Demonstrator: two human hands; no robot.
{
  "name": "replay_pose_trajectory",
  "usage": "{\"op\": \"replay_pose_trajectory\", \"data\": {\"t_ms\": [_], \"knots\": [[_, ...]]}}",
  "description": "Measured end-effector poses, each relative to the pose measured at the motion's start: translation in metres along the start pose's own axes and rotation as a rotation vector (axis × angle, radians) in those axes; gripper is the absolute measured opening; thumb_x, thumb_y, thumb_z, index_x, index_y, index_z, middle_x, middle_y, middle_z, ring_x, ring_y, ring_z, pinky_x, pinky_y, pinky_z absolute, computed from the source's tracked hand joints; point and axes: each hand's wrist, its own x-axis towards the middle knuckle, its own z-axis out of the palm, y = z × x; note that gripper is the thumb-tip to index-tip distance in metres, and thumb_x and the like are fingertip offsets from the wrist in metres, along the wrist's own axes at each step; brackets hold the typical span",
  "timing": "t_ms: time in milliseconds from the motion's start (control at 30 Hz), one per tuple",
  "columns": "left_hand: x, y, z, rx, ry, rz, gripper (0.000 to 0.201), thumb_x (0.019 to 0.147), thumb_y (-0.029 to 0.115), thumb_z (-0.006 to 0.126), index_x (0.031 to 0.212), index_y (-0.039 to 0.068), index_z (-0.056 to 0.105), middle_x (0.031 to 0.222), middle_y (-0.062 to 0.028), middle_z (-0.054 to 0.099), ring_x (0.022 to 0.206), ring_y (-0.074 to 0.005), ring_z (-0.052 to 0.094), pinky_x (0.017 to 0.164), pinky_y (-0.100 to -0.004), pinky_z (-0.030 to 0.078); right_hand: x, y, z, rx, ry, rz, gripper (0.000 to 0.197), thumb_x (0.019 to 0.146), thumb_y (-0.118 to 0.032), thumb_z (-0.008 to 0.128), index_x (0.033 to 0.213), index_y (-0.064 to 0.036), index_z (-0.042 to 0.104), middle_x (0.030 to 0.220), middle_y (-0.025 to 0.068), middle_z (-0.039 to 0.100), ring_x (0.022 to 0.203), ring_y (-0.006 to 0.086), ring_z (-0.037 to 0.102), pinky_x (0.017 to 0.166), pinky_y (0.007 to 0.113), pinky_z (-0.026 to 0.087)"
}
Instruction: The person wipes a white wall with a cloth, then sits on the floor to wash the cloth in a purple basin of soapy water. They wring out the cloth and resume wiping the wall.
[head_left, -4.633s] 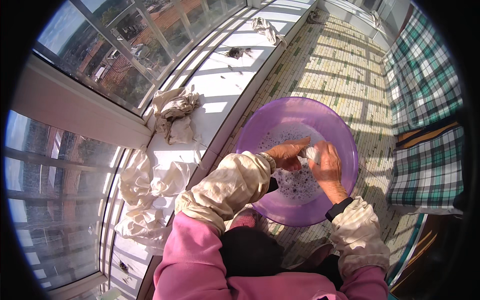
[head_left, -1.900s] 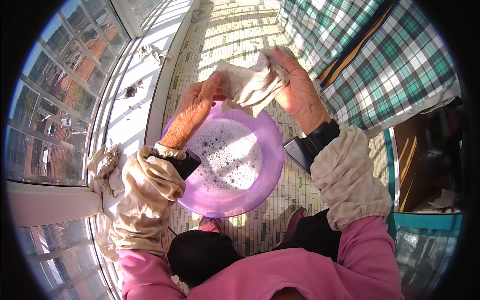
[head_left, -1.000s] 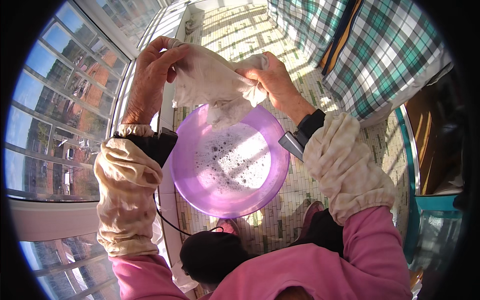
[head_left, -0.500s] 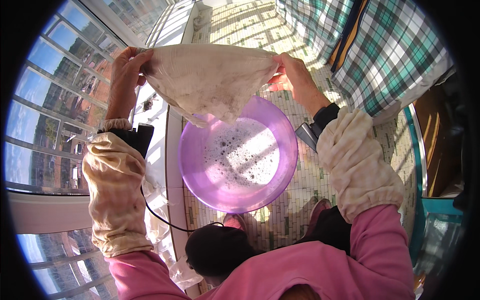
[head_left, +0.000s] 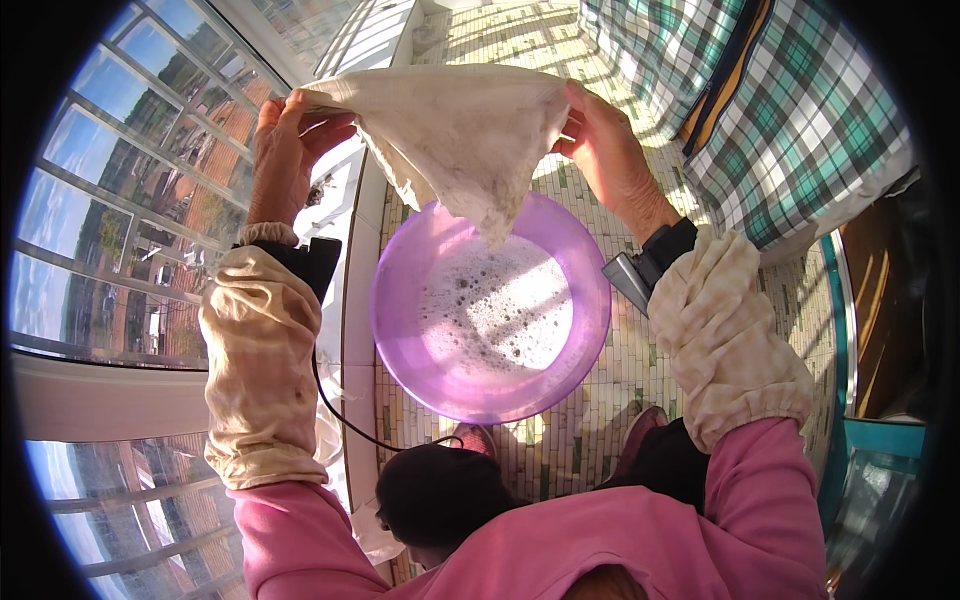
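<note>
A thin off-white cloth point(head_left: 460, 120) with greyish stains is stretched between my two hands, its top edge nearly straight and its lower part hanging to a point. My left hand point(head_left: 285, 155) pinches the left corner between thumb and fingers. At the right corner, my right hand point(head_left: 605, 150) is closed on the edge, partly hidden behind it. Beneath the cloth a purple plastic basin point(head_left: 395, 340) stands on the floor, holding sudsy water point(head_left: 500, 310) with white foam and bubbles. The cloth's tip hangs over the basin's far part.
Barred windows point(head_left: 120, 220) and a white ledge point(head_left: 350, 200) run along the left. Green, black and white checked fabric point(head_left: 810, 130) hangs at the right. Small tiles cover the floor point(head_left: 480, 40). A black cable point(head_left: 345, 420) loops from my left wrist. My shoes point(head_left: 645, 425) are near the basin.
Both hands have risen slightly, shifting a little right in the view with the cloth. Its lower part has folded into a narrower hanging point. Both hands keep their grip.
</note>
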Motion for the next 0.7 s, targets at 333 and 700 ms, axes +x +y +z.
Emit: {"op": "replay_pose_trajectory", "data": {"t_ms": [333,700], "knots": [[-0.154,-0.129,0.019,-0.981,-0.113,-0.364,0.071,0.087,0.062,0.037,0.133,0.008,0.036,0.133,-0.0109,0.042,0.123,-0.0281,0.04,0.103,-0.0425,0.033,-0.054,0.053,0.062,-0.57,-1.126,0.339,0.038,0.085,-0.036,0.058,0.076,0.0002,0.062,0.068,0.0013,0.051,0.065,0.0089,0.049,0.059,0.027,0.039],[-0.16,-0.109,-0.021,-1.461,-0.057,-0.262,0.068,0.084,0.055,0.05,0.13,0.007,0.041,0.135,-0.0139,0.041,0.123,-0.0328,0.039,0.104,-0.0485,0.031,-0.046,0.068,0.054,-0.275,-0.466,0.486,0.049,0.087,-0.047,0.051,0.094,-0.0004,0.064,0.085,0.0094,0.062,0.069,0.0166,0.061,0.059,0.026,0.049]]}}
